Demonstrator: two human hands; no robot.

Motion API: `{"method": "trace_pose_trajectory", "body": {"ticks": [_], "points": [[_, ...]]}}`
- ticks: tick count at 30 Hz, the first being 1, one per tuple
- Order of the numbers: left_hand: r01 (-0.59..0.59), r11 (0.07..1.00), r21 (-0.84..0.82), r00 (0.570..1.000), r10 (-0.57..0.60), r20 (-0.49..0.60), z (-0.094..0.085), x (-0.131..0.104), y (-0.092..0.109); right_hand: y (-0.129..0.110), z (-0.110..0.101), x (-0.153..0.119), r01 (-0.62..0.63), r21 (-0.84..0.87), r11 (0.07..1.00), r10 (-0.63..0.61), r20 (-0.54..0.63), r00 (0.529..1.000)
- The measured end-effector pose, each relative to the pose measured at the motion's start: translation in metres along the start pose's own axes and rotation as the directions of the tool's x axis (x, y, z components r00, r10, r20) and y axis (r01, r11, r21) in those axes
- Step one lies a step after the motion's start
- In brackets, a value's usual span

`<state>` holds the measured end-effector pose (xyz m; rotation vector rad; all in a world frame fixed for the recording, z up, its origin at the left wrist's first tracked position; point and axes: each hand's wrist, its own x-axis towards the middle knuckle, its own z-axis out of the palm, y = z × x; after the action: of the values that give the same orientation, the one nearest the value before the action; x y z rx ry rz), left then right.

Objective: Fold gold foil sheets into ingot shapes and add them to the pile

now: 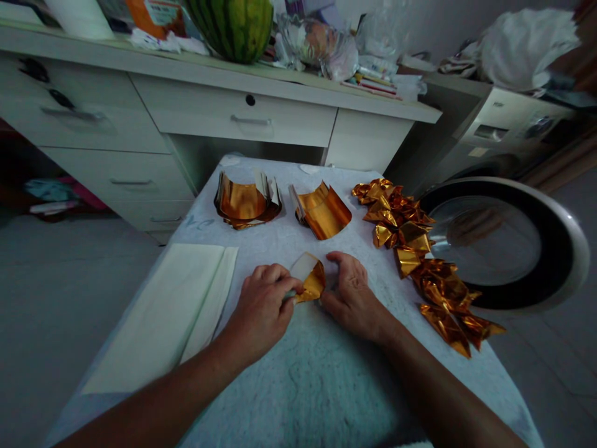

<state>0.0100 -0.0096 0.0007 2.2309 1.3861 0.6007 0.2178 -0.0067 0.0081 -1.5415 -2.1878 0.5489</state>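
Observation:
Between my hands, a small gold-and-white paper piece lies partly folded on the cloth-covered table. My left hand pinches its left edge between thumb and fingers. At its right edge is my right hand, thumb and index finger apart, the thumb tip at the paper. Beyond them sit two stacks of curled gold sheets, one on the left and one on the right. Several folded gold pieces form a long pile along the table's right side.
Pale paper sheets lie at the table's left on the blue-grey cloth. Behind is a white counter with a watermelon and plastic bags. A washing machine's open round door stands close to the table's right edge.

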Motion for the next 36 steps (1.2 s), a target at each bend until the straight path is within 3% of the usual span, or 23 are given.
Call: {"method": "trace_pose_trajectory", "body": {"ticks": [5,12,20,24,31,36], "points": [[-0.016,1.000,0.011,1.000,0.016,-0.004,-0.001,0.000,0.001,-0.006,-0.006,0.005,0.004,0.070,0.998,-0.001,-0.036,0.999],[-0.037,0.999,0.039,0.998,0.039,-0.053,0.002,0.003,0.001,-0.005,0.006,0.019,-0.116,-0.021,0.993,0.114,-0.076,0.991],[0.068,0.993,0.094,0.980,-0.048,-0.192,0.008,0.001,-0.001,-0.005,0.015,0.022,-0.160,-0.118,0.980,0.143,-0.145,0.979],[0.057,0.995,0.085,0.980,-0.040,-0.197,0.012,0.002,-0.003,-0.006,0.016,0.022,-0.151,-0.111,0.982,0.138,-0.123,0.983],[-0.014,0.999,-0.037,0.976,0.005,-0.219,0.017,0.002,-0.008,-0.002,0.014,0.023,-0.073,0.191,0.979,0.098,-0.125,0.987],[0.007,0.988,-0.154,0.975,-0.041,-0.220,0.016,0.002,-0.005,0.000,0.013,0.020,-0.106,0.617,0.780,0.118,0.022,0.993]]}}
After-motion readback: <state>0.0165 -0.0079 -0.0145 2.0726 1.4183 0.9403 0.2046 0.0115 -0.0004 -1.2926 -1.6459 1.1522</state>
